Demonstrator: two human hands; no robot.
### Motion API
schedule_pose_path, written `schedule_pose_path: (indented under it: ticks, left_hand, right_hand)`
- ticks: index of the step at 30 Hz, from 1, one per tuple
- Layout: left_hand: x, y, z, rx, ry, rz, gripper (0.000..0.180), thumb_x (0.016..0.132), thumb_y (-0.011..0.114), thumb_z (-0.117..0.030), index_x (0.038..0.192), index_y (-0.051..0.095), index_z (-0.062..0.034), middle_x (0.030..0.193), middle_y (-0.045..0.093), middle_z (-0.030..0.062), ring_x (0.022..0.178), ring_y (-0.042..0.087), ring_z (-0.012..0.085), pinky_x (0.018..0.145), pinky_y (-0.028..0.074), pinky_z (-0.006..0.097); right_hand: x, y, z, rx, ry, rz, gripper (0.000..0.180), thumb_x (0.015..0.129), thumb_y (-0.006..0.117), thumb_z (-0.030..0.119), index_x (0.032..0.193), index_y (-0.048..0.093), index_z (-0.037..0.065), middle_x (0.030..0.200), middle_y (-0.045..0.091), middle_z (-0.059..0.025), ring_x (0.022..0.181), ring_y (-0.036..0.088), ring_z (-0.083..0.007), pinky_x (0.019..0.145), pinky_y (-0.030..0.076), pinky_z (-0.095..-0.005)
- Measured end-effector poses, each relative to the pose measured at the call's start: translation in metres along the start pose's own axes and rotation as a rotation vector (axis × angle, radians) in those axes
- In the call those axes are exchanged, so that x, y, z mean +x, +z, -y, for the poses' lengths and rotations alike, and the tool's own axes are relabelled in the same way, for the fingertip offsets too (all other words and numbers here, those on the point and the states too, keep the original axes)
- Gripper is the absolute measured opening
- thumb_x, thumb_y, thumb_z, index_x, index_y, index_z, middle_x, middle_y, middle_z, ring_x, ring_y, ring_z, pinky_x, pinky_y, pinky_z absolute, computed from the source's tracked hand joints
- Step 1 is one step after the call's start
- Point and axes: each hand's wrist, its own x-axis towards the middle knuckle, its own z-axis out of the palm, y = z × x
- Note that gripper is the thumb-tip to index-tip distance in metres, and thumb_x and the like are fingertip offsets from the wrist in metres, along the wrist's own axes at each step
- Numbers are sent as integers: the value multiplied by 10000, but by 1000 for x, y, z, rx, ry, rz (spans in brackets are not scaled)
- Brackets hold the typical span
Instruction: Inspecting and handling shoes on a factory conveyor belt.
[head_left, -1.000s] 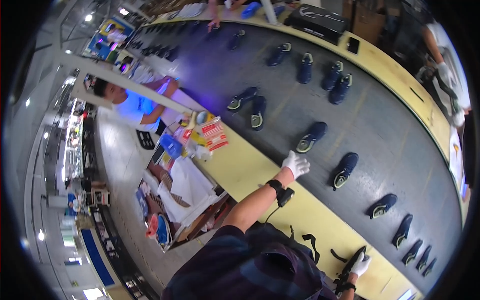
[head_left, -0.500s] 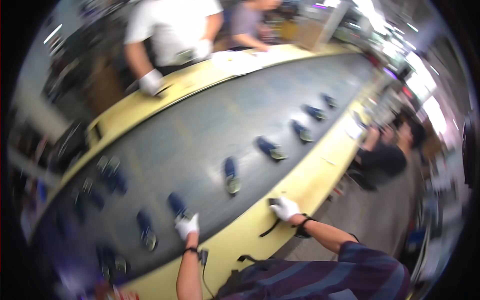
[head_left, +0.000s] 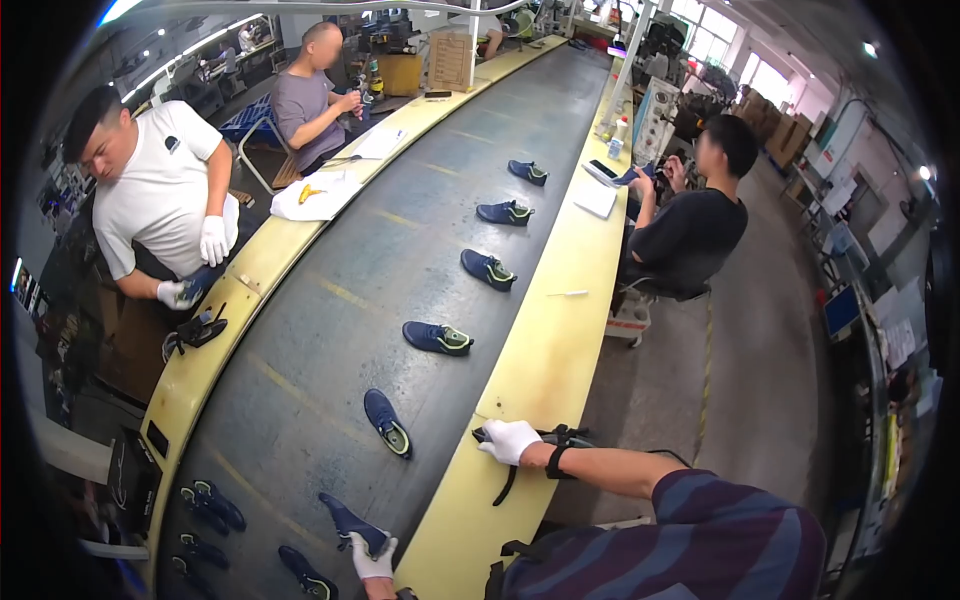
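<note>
My left hand (head_left: 373,560), in a white glove, grips the heel end of a navy shoe (head_left: 350,522) near the belt's close edge. That shoe is tilted, its sole side partly turned up. On the yellow ledge my right hand (head_left: 510,441), also gloved in white, has its fingers closed over a small black object whose kind I cannot make out. A black strap (head_left: 506,487) hangs below it. Beside my left hand another navy shoe (head_left: 306,574) lies on the belt. Ahead, a navy shoe with a pale green lining (head_left: 387,423) points away from me.
A grey conveyor belt (head_left: 330,350) carries several more navy shoes, some grouped at the lower left. Yellow ledges (head_left: 548,350) border it. A white-shirted person (head_left: 165,190) and another stand or sit across; a black-shirted person (head_left: 690,230) sits on my side. A white pen-like tool (head_left: 568,293) lies on my ledge.
My view has turned and sharpened, so the belt now runs more steeply upward in it. The shoe at my left hand has gone from lying on the belt to tilted in my grip.
</note>
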Motion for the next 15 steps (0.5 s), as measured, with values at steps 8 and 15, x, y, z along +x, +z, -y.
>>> schedule_pose_path:
  ticks: [8, 15]
  left_hand:
    - [-71, 97, 72, 1073, 535, -49, 756, 806, 905, -314, 1420, 575, -21, 1096, 669, 150, 941, 700, 359, 836, 564, 459]
    - [-112, 148, 115, 2100, 880, -89, 957, 750, 914, -331, 1586, 463, -207, 1468, 499, 243, 1284, 564, 381, 1032, 488, 467]
  right_hand:
    - [-3, -14, -3, 13, 11, 20, 435, 997, 678, 450, 1136, 630, 40, 1084, 741, -223, 988, 730, -434, 861, 580, -516]
    - [9, -5, -14, 1, -34, -13, 449, 991, 676, 457, 1144, 639, 37, 1112, 744, -232, 1006, 728, -447, 892, 583, -521]
